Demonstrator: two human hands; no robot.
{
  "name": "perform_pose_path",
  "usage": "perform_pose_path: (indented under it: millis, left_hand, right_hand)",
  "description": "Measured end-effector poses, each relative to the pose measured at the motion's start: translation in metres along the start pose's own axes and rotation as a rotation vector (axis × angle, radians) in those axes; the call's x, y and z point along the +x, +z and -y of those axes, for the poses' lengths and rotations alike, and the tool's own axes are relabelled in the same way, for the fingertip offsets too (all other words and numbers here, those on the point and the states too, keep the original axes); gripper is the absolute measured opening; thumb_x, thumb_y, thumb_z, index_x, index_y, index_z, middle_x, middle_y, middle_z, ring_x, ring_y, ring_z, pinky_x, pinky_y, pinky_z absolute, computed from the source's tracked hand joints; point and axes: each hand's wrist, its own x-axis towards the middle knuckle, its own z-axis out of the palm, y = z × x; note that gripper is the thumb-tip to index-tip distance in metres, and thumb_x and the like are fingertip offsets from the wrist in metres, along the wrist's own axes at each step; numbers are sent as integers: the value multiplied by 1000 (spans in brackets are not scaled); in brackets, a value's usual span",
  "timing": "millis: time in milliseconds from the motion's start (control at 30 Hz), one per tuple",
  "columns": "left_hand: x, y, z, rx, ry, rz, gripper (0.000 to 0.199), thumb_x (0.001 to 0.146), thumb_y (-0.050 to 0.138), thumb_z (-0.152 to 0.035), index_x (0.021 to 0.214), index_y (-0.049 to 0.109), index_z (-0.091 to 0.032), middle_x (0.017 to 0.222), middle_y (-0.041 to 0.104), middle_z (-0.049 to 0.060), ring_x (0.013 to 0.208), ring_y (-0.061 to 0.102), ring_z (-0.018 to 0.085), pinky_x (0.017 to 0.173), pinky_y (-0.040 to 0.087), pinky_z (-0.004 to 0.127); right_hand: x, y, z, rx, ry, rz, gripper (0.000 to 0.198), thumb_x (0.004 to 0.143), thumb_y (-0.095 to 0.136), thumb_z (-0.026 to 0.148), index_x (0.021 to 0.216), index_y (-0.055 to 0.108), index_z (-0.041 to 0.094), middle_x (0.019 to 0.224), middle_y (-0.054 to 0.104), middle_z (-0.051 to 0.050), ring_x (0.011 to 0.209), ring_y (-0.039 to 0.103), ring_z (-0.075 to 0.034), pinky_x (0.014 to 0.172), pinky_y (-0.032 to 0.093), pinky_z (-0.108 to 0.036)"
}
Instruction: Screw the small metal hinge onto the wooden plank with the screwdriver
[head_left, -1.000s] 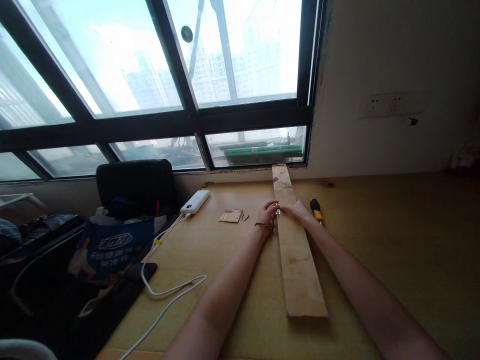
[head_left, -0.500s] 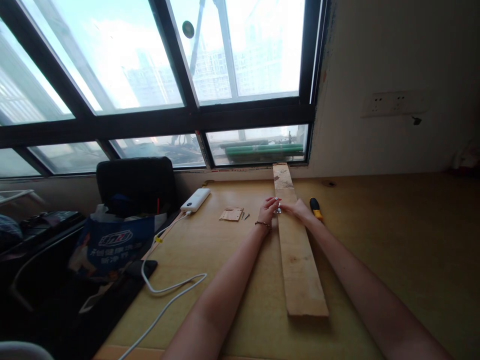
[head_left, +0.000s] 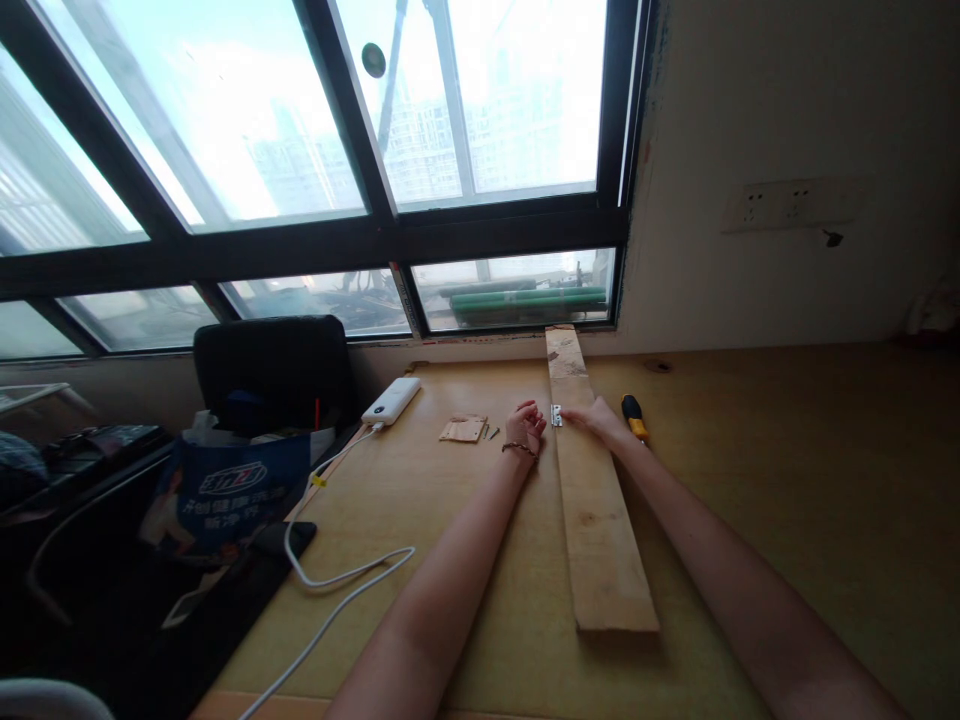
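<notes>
A long plank [head_left: 592,500] lies on the desk [head_left: 787,480], running from just in front of the person away to the window sill [head_left: 480,340]. Near its left edge, about a third of the way down from the window end, sits a small metal hinge [head_left: 556,415]. The right hand [head_left: 596,417] rests across the plank with its fingertips on the hinge or right beside it; I cannot tell whether it is pinching the hinge or only pressing it flat. The left hand [head_left: 523,427] lies on the desk just left of the plank, fingers curled loosely inward and holding nothing that I can see, a bracelet [head_left: 519,449] at the wrist. A screwdriver [head_left: 633,417] with a yellow and black handle lies just right of the plank, close behind the right hand. Left of the left hand are a few small screws [head_left: 491,432] and a little wooden piece [head_left: 463,429]. Further left a white power bank [head_left: 391,400] lies near the desk's edge, its white cable [head_left: 330,590] looping back toward the person. Beyond the edge stand a black chair [head_left: 274,370] and a blue bag [head_left: 225,485].
</notes>
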Motion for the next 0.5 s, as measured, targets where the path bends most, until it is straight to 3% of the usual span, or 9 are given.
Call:
perform_pose_path:
  millis: [100,267,500]
  left_hand:
    - [-12,0,3,65,4,54,25,52,64,-14,70,47,-17,52,33,-8,41,30,2,40,22,17]
    - [-28,-3,6,254,53,169,32,46,67,-15,76,55,-16,52,29,-9,39,18,0,39,8,19]
    - [-23,0,8,562,163,174,22,47,70,-18,68,61,-17,48,29,-9,44,22,3,44,16,20]
  right_hand:
    - [0,1,1,-9,23,-12,53,51,78,32,95,62,9,90,67,-12,91,61,-27,69,51,-29]
    - [0,2,-1,14,27,-1,54,49,79,32,94,62,9,89,67,-12,89,62,-27,66,52,-29]
    - [7,2,-5,7,14,-1,51,49,79,30,93,63,10,86,68,-10,88,62,-27,66,52,-28]
